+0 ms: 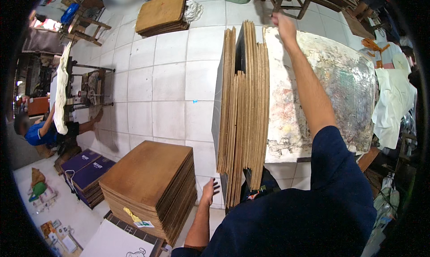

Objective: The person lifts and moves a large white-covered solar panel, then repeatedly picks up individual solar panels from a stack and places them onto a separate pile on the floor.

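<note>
A row of thin brown fibreboard sheets (260, 106) stands on edge along the side of a paint-smeared worktop (336, 75). The outermost sheet shows a dark grey face (218, 122). My left hand (209, 192) hangs beside the near end of the sheets, fingers apart and nothing in it. Over the far corner of the worktop my right hand (285, 27) is raised with its fingers partly curled. Its fingertips are blurred, and I cannot tell whether they hold anything. The sheets stand between my two hands. Under their near end sits a dark bag (268, 183), partly hidden.
Left of my left hand rises a tall stack of brown boards (147, 173) with a yellow tie. Purple-covered boxes (88, 169) sit behind it. Another board stack (163, 13) lies farther off on the tiled floor (168, 82). A person (43, 129) handles white cloth (62, 89) at left.
</note>
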